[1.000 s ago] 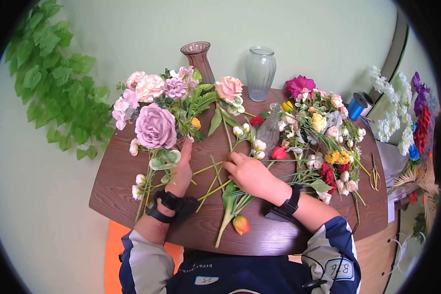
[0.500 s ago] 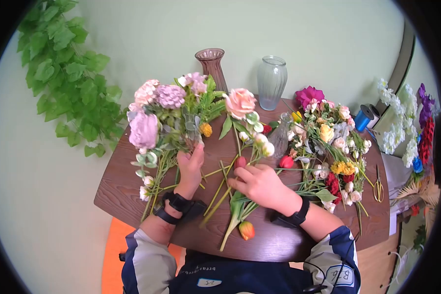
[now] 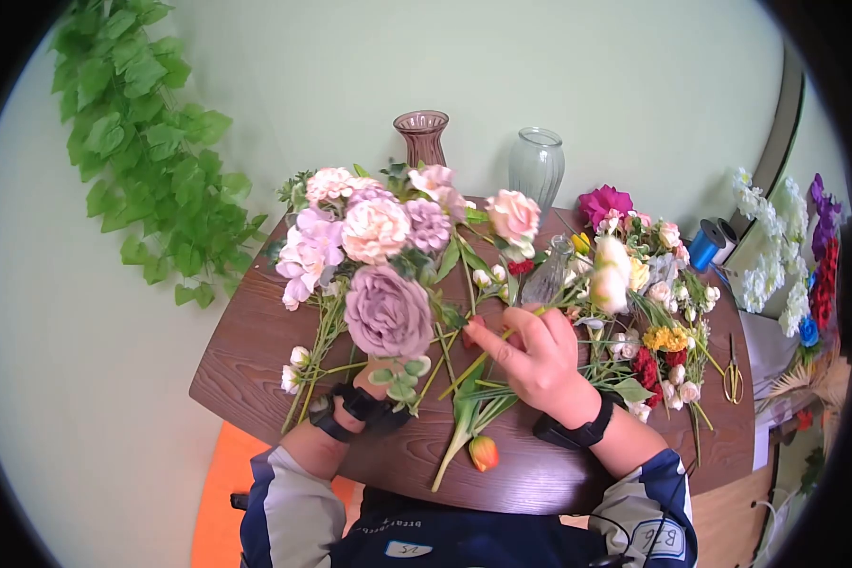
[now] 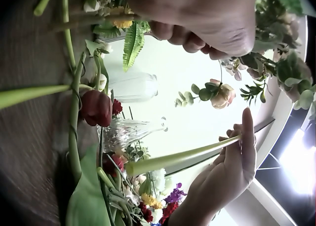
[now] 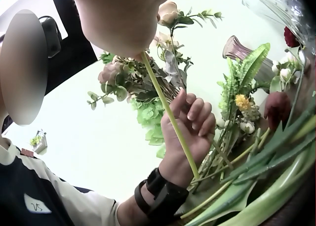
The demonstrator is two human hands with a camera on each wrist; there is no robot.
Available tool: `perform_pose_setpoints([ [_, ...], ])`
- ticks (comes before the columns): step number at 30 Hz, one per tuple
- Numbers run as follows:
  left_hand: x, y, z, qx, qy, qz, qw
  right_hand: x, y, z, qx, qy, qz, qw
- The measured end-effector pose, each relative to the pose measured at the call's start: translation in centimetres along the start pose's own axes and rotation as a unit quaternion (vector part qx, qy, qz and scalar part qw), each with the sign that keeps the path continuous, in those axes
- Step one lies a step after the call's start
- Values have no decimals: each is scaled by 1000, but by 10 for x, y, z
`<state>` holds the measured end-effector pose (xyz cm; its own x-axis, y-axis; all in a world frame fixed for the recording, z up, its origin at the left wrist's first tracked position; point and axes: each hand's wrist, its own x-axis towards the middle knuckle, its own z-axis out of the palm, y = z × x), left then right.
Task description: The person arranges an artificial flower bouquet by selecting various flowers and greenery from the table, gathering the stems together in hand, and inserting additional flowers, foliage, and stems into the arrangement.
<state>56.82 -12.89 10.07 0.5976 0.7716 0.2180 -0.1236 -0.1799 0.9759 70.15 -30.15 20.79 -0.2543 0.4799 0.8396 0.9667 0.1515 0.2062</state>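
In the head view, my left hand point(image 3: 377, 371) is mostly hidden behind a large mauve rose point(image 3: 388, 310). The right wrist view shows that hand point(image 5: 190, 129) with its fingers curled round the stems of a pink and purple bouquet. My right hand point(image 3: 541, 364) pinches a green stem point(image 3: 464, 377), whose blurred white blooms point(image 3: 612, 276) stand above and right of the hand. The stem's cut end point(image 4: 140, 166) points away from the right fingers in the left wrist view. A dark red tulip point(image 4: 97, 108) lies among the stems on the table.
Behind stand a purple vase point(image 3: 422, 142) and a pale glass vase point(image 3: 538, 170); a small clear bottle point(image 3: 547, 275) is nearer. Mixed flowers point(image 3: 667, 338), scissors point(image 3: 733, 377) and a blue spool point(image 3: 704, 246) are at the right. An orange tulip point(image 3: 484, 453) lies near the front edge.
The bouquet in my left hand has turned and come right, its mauve rose now before the hand. My right hand has taken hold of the white-flowered stem and moved right with it.
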Motion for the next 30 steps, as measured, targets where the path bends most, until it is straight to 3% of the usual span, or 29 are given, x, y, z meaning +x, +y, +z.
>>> perform_pose_setpoints([
  [1,-2,6,7,-174,-97,-53,978,2,1,-2,1,-7,9,1000],
  [2,-3,10,11,-341,-191,-103,915,3,2,-5,1,-15,19,1000],
  [3,-3,14,15,-493,-277,-150,811,5,1,-8,11,-15,18,1000],
  [4,-5,21,18,-623,-351,-190,673,6,0,-9,10,-16,18,1000],
  [5,-9,34,17,-380,-278,-56,880,8,-2,-10,25,1,4,1000],
  [6,-15,50,17,-90,-169,86,978,8,-4,-11,41,18,-10,999],
  [7,-23,68,26,-190,-169,-25,967,1,-6,-10,65,-4,-26,998],
  [8,-24,65,25,-191,-170,-25,967,-1,-7,-8,64,-5,-25,998],
  [9,-27,59,24,-269,-186,-56,943,0,-9,-7,90,-16,-36,995],
  [11,-32,44,17,-418,-215,-116,875,3,-12,-8,119,-49,-54,990],
  [14,-42,26,6,-615,-247,-204,721,-1,-17,-2,126,-44,-34,990],
  [15,-45,24,4,-615,-251,-205,719,-10,-17,2,119,-75,-14,990],
  [17,-54,18,-7,-583,-256,-131,760,-12,-18,-1,112,-103,-33,988],
  [18,-49,-45,-28,-324,-233,114,910,-14,-21,-3,111,-130,-54,984],
  [19,-47,-40,-23,-326,-239,111,908,-16,-26,-3,60,-147,-60,985],
  [20,-41,-32,-23,-306,-223,96,921,-11,-25,2,144,-149,-50,977],
  [22,-57,-26,-43,-262,-192,65,943,1,-28,-5,109,-122,-61,985],
  [26,-20,13,16,-164,-129,10,978,-2,-32,-3,143,-110,-91,979],
  [27,-20,20,26,-138,-112,-3,984,-4,-33,-1,126,-72,-116,983],
  [28,-24,25,25,-112,-94,-15,989,-5,-34,0,110,-35,-142,983],
  [30,-27,37,25,-60,-56,-39,996,-4,-32,-2,101,-46,-149,983],
])
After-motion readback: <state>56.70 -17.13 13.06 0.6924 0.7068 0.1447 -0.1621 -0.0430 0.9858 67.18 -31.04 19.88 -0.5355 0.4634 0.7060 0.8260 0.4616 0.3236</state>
